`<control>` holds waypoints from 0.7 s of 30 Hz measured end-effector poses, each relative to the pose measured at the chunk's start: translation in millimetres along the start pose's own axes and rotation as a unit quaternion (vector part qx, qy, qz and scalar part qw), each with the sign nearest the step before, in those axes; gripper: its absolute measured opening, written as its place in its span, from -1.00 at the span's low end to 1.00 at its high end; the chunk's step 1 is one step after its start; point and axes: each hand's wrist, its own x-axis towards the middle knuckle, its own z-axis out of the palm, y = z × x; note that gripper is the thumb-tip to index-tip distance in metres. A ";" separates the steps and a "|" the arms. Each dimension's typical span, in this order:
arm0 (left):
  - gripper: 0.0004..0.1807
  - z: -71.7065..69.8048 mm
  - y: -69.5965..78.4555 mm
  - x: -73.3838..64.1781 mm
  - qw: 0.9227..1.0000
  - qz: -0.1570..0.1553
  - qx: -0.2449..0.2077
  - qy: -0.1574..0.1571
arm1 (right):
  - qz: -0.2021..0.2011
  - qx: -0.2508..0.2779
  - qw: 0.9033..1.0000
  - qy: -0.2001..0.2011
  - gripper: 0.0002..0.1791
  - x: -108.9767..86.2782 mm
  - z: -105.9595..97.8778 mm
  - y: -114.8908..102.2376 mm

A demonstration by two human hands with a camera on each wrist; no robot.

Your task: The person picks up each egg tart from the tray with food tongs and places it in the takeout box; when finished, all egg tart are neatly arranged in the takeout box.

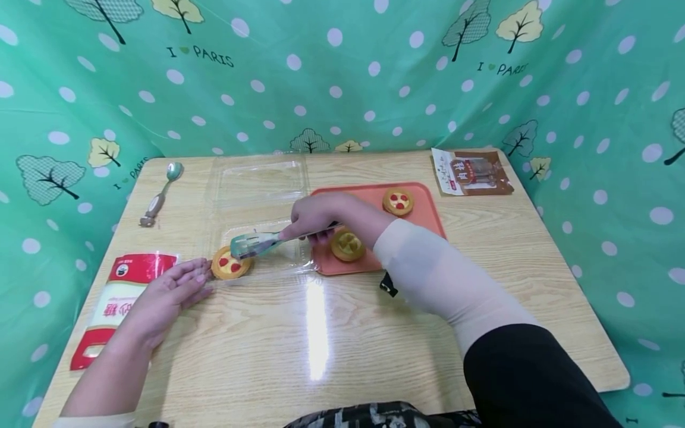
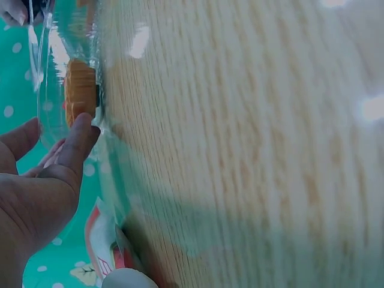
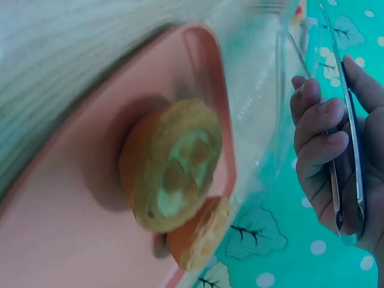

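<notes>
Head view: right hand (image 1: 314, 216), fingers (image 1: 323, 236) clamped on tongs (image 1: 259, 242) over a red-topped tart (image 1: 227, 266) in a plastic clamshell (image 1: 257, 178); left hand (image 1: 171, 292) beside, fingers relaxed.

Teal-tipped tongs (image 1: 257, 244) at round, red-dotted tart (image 1: 227, 267), near-left corner of open clear container (image 1: 286, 257).

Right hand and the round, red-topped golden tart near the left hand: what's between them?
In the head view, metal tongs with teal tips above a clear plastic box.
</notes>
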 end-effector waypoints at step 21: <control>-0.23 1.7 -2.1 0.3 1.000 0.012 -0.001 0.005 | -0.022 0.065 0.989 0.134 -0.84 -100.9 8.0 74.1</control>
